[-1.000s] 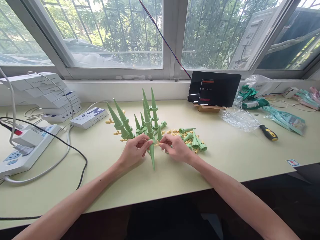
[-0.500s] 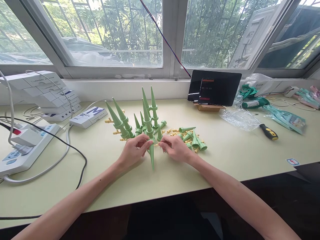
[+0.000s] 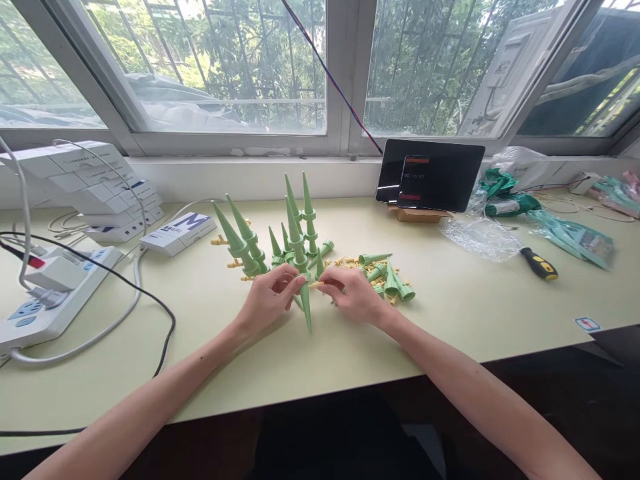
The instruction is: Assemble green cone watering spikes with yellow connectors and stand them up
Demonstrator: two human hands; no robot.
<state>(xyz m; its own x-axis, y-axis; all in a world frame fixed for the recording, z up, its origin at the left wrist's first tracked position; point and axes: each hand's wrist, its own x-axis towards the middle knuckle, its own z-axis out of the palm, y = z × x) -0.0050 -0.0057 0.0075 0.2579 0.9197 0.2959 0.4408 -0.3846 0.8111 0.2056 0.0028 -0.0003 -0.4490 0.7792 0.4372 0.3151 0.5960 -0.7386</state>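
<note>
My left hand [image 3: 275,291] pinches a green plastic watering spike [image 3: 307,308], its tip angled down toward me. From the right, my right hand [image 3: 353,291] closes on a small yellow valve [image 3: 316,285], which meets the spike's collar; whether it is inside the collar I cannot tell. Just behind my hands, several green spikes stand point up in stacks [image 3: 296,233]. Another stacked group [image 3: 235,241], with yellow valves sticking out on its left, leans beside them. Loose green spikes [image 3: 393,283] and small yellow parts [image 3: 345,262] lie in a heap behind and right of my right hand.
A tablet with a phone [image 3: 433,175] leans on a cardboard support at the back. To the right lie a screwdriver [image 3: 539,264] and plastic bags [image 3: 570,237]. White boxes [image 3: 177,233], a power strip [image 3: 60,297] and cables occupy the left. The table edge [image 3: 350,392] runs in front.
The held spike's tip has swung slightly up and to the right. More of the yellow valve shows between my hands. Both hands stay nearly in place.
</note>
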